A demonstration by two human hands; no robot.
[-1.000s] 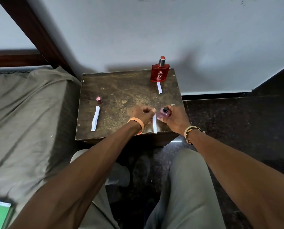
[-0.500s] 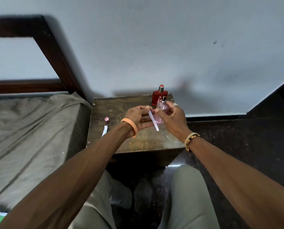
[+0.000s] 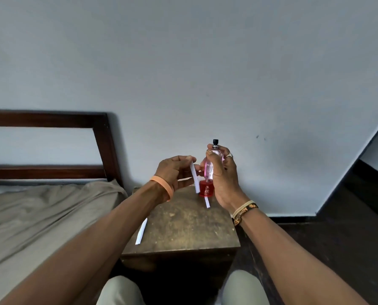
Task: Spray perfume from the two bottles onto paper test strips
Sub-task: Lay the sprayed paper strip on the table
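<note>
Right hand (image 3: pixel 224 179) curls round the raised pink bottle (image 3: pixel 212 166), black nozzle (image 3: pixel 215 142) clear above the grip; left hand (image 3: pixel 174 172) pinches a paper test strip (image 3: pixel 194 177) just beside it. Best practice: turn the nozzle toward the strip's free end, then press straight down.

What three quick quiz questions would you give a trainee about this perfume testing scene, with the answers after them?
1. True or false: the pink bottle stands on the table.
2. What does the left hand pinch? A. a paper strip B. a bottle cap C. a phone
3. Fill in: ___ loose strips lie flat on the table.

Key:
1. False; the right hand holds it up in the air.
2. A.
3. Two: the near strip and the far strip in front of the red bottle.
</note>
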